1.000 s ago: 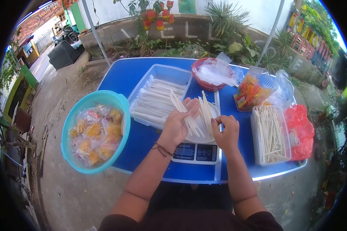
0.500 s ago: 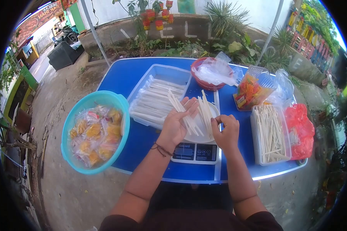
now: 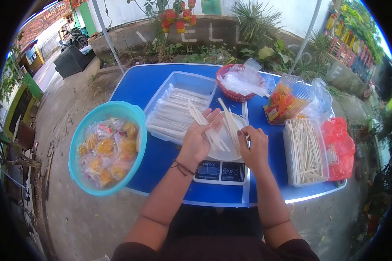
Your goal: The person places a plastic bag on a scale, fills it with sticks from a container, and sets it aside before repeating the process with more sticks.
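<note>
Sticks (image 3: pixel 231 130) at right hand (image 3: pixel 253 145), more splayed

Glossy blue table (image 3: pixel 157 180), smooth plastic basin (image 3: pixel 141 130), matt pale sticks (image 3: pixel 307 148)

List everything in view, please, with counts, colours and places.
Table: one, blue, centre
Basin: one, turquoise, left
Packets: several, yellowish, in basin
Tray: one, translucent, beside basin
Wrapped sticks: many, whitish, in tray
Scale: one, white, centre
Plate: one, white, on scale
Tub: one, clear, right
Bare sticks: many, pale, in tub and hands
Basket: one, red, far edge
Box: one, clear, right of basket
Bags: several, red or clear, right half
Plants: many, green, behind
Poles: two, grey, behind
Left hand: one, bare, centre
Right hand: one, bare, centre
</note>
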The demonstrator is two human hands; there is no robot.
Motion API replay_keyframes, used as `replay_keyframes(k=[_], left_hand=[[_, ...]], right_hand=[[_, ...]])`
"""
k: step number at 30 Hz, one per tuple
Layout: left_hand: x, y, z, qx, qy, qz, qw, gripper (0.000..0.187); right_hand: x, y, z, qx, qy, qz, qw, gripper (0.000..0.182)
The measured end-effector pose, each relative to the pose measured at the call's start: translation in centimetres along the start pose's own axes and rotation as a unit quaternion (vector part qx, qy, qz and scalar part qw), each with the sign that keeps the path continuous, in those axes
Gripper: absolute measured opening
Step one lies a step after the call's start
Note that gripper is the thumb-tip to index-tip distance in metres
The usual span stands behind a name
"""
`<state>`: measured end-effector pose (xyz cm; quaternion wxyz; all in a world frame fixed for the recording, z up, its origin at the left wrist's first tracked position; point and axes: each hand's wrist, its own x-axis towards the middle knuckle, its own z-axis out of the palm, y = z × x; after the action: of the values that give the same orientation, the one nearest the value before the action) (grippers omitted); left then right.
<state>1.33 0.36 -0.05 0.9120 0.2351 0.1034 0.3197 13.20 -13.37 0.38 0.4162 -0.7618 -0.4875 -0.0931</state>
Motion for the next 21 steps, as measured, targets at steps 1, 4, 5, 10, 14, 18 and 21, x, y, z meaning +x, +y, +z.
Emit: replay_keyframes(k=[1, 4, 5, 10, 14, 18, 21], left_hand=[[0.01, 0.0, -0.05, 0.0, 0.002, 0.001, 1.0, 0.054], [0.05, -0.06, -0.16, 0.004, 0.006, 0.003, 1.0, 0.054], [0.08, -0.07, -0.19, 0.006, 0.008, 0.003, 1.0, 0.054], [0.04, -0.05, 0.12, 0.014, 0.016, -0.004, 1.0, 0.05], [0.06, -0.04, 0.03, 0.014, 0.013, -0.003, 1.0, 0.05], [0.12, -0.06, -0.09, 0.02, 0.013, -0.003, 1.0, 0.05], [-0.06, 0.04, 0.26, 0.016, 0.013, -0.003, 1.0, 0.049]], right_hand=[[0.02, -0.13, -0.08, 0.021, -0.015, 0.0, 1.0, 0.004], [0.02, -0.24, -0.04, 0.05, -0.039, -0.007, 0.998, 0.003], [0.03, -0.22, 0.0, 0.054, -0.044, -0.011, 0.997, 0.003], [0.02, 0.09, 0.03, 0.046, -0.046, 0.013, 0.998, 0.004], [0.09, 0.11, 0.14, 0.07, -0.035, 0.016, 0.997, 0.006], [0.01, 0.18, 0.37, 0.07, -0.048, 0.012, 0.996, 0.007], [0.04, -0.04, 0.26, 0.064, -0.024, 0.005, 0.998, 0.007]])
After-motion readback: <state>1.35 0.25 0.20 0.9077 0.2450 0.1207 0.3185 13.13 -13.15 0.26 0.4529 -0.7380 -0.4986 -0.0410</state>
